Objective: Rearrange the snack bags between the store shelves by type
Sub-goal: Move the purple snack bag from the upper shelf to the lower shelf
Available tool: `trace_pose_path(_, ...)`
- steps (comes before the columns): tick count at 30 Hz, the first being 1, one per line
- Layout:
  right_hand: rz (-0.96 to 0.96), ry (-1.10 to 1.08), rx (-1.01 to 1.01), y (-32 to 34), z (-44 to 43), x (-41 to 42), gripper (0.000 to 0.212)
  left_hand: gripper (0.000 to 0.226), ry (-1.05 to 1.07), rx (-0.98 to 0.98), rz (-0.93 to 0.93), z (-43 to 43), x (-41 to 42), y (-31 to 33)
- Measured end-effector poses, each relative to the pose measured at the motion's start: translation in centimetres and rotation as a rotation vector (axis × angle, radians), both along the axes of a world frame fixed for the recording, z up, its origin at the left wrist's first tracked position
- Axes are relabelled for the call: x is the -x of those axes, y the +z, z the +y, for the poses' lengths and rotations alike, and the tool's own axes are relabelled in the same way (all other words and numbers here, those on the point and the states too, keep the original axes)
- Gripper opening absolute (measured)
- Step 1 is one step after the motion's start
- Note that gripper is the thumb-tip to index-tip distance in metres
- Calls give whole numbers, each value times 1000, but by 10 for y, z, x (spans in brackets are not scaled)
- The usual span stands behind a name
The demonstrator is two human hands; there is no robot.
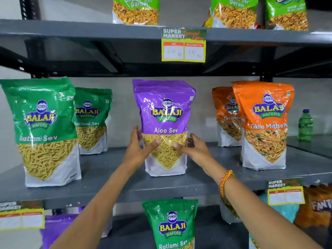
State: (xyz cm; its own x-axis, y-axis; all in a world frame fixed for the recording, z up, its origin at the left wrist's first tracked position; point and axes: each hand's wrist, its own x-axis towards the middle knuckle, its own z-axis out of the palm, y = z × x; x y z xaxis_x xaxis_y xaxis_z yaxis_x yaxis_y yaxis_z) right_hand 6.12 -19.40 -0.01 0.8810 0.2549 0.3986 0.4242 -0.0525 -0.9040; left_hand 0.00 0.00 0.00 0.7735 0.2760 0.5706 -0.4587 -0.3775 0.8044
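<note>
A purple Aloo Sev bag [164, 112] stands upright in the middle of the grey middle shelf [111, 187]. My left hand [138, 150] clasps its left side and my right hand [195, 150] its right side, both thumbs pressed on the clear front window. Two green Ratlami Sev bags [43, 130] [91, 119] stand to the left on the same shelf. Two orange Tikha Mitha Mix bags [264, 123] [227, 115] stand to the right. On the shelf below are another green Ratlami Sev bag [170, 225] and a purple bag [57, 229], partly hidden by my left arm.
The top shelf carries green Chana Jor Garam bags [135, 9] [233, 11] [287, 13] above a price tag [183, 45]. A green bottle [305, 125] stands far right on a side shelf. Bare shelf lies between the purple bag and its neighbours. More price tags [285, 192] [21, 216] hang below.
</note>
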Motion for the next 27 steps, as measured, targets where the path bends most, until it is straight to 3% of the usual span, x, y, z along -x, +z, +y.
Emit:
trace_pose_path(3,-23,103,-53,-4,4,3,24,81,-84,-52,60,8,-3,-10)
trace_pose_path(5,-10,109,-104,-6,6,1,15,60,-90,-44,66,12,-7,-17)
trace_pose_path(9,-8,115,-147,-5,5,6,17,43,-71,-41,17,7,-4,-16)
trace_pose_path(15,-48,112,-132,-4,-3,35,20,53,-70,-45,2,-1,30,-12)
trace_pose_path(18,-109,118,-122,-7,-10,67,32,62,-68,-81,-9,-3,68,-13)
trace_pose_path(23,-150,222,-179,-19,-15,123,25,49,11,-122,-26,-5,141,-21)
trace_pose_path(27,-140,309,-145,-39,-9,155,38,53,72,-102,-5,-2,190,-41)
